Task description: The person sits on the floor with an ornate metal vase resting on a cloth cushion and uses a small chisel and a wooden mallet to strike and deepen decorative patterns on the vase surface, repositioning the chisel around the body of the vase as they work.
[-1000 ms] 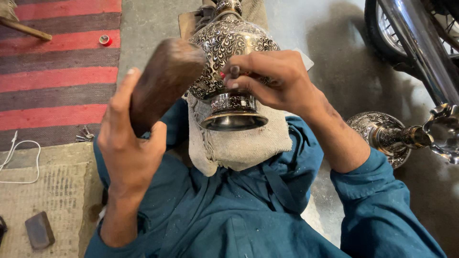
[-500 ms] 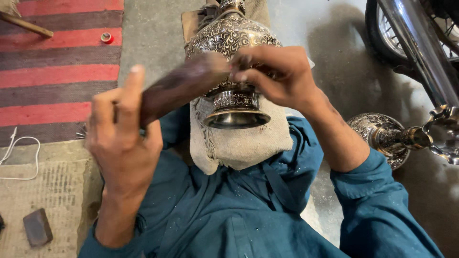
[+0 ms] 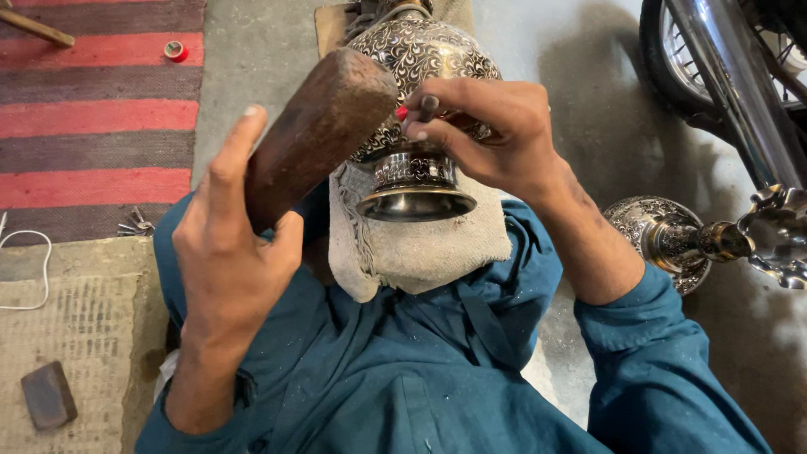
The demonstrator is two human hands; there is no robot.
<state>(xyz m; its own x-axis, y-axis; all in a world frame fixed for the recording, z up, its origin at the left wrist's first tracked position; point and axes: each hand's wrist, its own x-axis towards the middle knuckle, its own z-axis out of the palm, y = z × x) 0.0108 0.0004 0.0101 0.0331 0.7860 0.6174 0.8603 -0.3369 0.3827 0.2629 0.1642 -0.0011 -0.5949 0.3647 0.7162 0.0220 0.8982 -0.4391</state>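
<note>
Concrete floor and a striped rug [image 3: 92, 126] lie under me; the engraved metal vase [image 3: 424, 59] rests on a cloth [image 3: 420, 248] across my lap, foot toward me. It looks heavy, rigid and slick, best steadied at the narrow foot. My right hand [image 3: 496, 134] pinches a small punch [image 3: 427, 108] against it; my left hand [image 3: 227, 261] wraps a wooden mallet [image 3: 315, 130]. Another metal piece [image 3: 672, 240] sits right.

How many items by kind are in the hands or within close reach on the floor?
Engraved metal vessels: 2 (one on the lap cloth, one on the floor at right)
Wooden mallet: 1, in the left hand
Metal punch: 1, in the right hand
Cloth pad: 1
Dark block: 1
Total: 6
</note>
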